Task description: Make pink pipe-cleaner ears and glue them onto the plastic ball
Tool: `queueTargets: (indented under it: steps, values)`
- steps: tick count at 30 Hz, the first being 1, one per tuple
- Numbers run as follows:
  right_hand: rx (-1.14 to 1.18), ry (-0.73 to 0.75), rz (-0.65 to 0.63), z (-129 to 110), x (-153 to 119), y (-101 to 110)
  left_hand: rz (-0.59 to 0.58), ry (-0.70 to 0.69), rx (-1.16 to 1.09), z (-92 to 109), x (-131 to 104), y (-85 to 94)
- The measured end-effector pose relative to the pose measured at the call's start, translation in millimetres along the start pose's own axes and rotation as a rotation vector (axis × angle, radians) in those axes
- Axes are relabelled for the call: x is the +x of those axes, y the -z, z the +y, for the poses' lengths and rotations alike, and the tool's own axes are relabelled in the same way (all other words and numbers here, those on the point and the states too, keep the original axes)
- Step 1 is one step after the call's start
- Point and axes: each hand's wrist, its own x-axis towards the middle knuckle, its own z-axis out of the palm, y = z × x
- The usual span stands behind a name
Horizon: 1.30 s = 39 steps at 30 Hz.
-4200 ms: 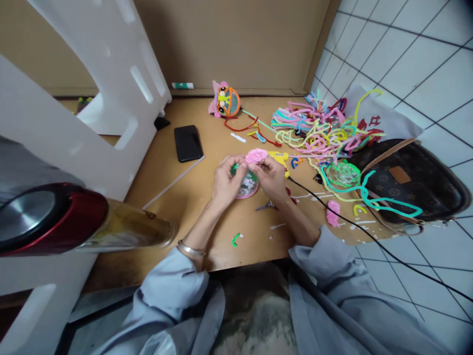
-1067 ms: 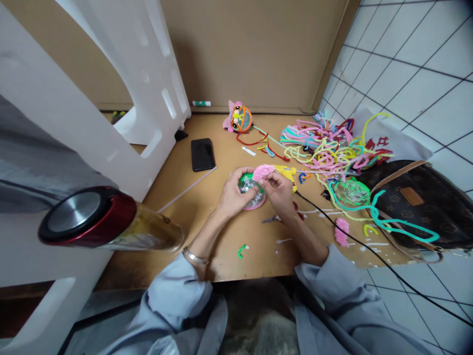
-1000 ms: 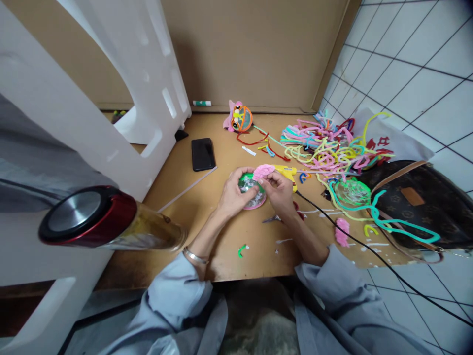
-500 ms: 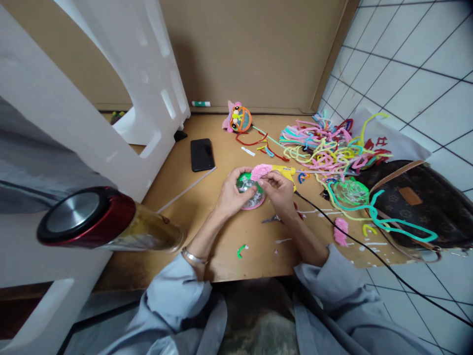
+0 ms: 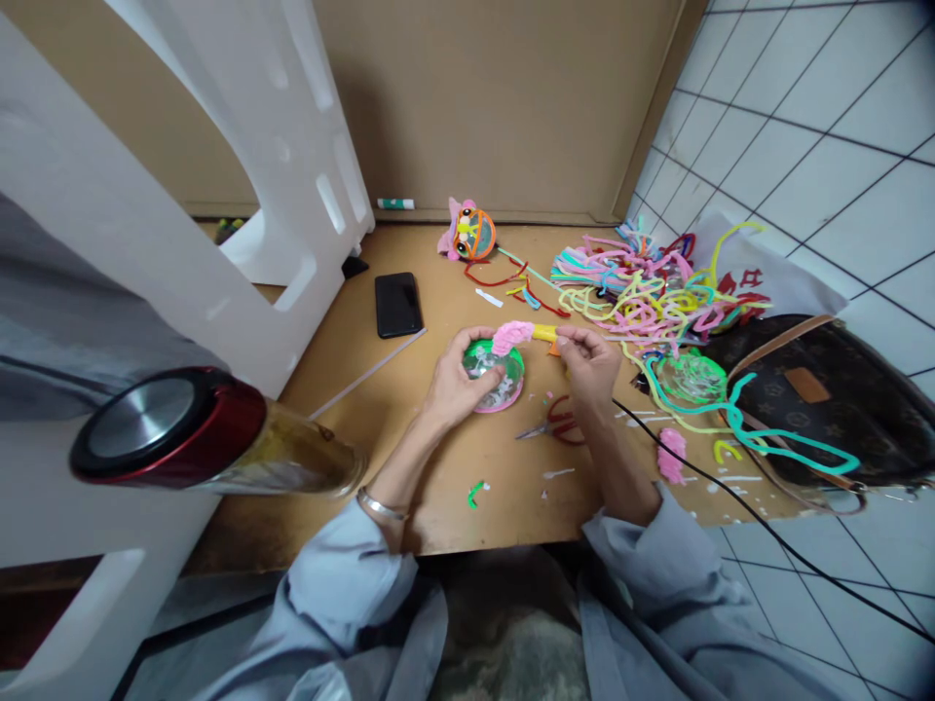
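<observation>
My left hand (image 5: 454,378) is closed round a clear, round disc-like piece (image 5: 504,389) with a green and pink edge. A pink fuzzy pad (image 5: 512,337) lies against its upper side. To the right, my right hand (image 5: 590,362) has its thumb and fingers pinched together, over a yellow glue gun (image 5: 544,332). Whether those fingertips touch the gun or hold a thin strand cannot be made out. Below the hands, scissors with red handles (image 5: 559,424) lie on the table, partly covered by my right forearm.
A pile of coloured pipe cleaners (image 5: 643,282) and a brown handbag (image 5: 818,399) are on the right. A phone (image 5: 398,304) and a decorated ball (image 5: 474,234) lie farther back. On the left stands a red-lidded bottle (image 5: 241,428). The black cable (image 5: 701,467) runs off rightward.
My right hand has moved right, away from the pink pad and over the glue gun, uncovering the scissors' handles. My left hand still holds the round piece in place.
</observation>
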Motion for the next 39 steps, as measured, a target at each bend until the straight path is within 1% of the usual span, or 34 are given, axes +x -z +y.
queueTargets:
  steps: [3,5,11,15,19,22,24,27,30,32,34,36,39]
  values:
    - [-0.026,-0.046,-0.077,3.2,-4.7,-4.5,0.005,-0.009,-0.004,-1.1,0.4,0.1]
    - [-0.034,-0.047,-0.117,3.7,-8.1,-7.2,0.007,-0.007,-0.004,-0.7,0.5,0.2]
    - [-0.024,0.065,-0.257,0.5,-12.7,-12.8,-0.014,0.011,-0.017,2.8,0.1,0.3]
    - [-0.017,0.067,-0.338,2.1,-13.0,-22.4,-0.010,-0.011,-0.020,1.4,0.2,-0.5]
    - [0.033,0.025,-0.365,1.5,-12.6,-30.8,-0.019,0.002,-0.002,-1.7,0.2,-1.8]
    - [0.064,0.008,-0.381,-0.4,-12.4,-33.1,-0.048,-0.007,0.022,-1.0,0.0,0.3]
    - [0.076,0.005,-0.376,-0.8,-12.2,-33.7,-0.082,-0.027,0.068,1.6,0.1,5.6]
    - [0.090,-0.012,-0.361,0.2,-11.8,-34.5,-0.128,-0.040,0.186,6.3,0.7,18.5]
    - [0.098,-0.038,-0.352,1.5,-11.5,-35.3,-0.205,-0.005,0.243,8.4,1.1,29.2]
    - [0.099,-0.047,-0.342,2.0,-11.5,-35.6,-0.238,0.026,0.234,7.9,0.8,30.8]
    - [0.098,-0.046,-0.329,1.8,-11.5,-35.6,-0.217,0.047,0.216,6.6,0.5,28.2]
    - [0.105,-0.044,-0.321,-0.1,-10.2,-35.5,-0.170,0.059,0.190,5.9,1.4,23.9]
    - [0.130,-0.018,-0.325,-10.0,-3.2,-35.9,-0.102,0.032,0.117,9.8,6.6,19.8]
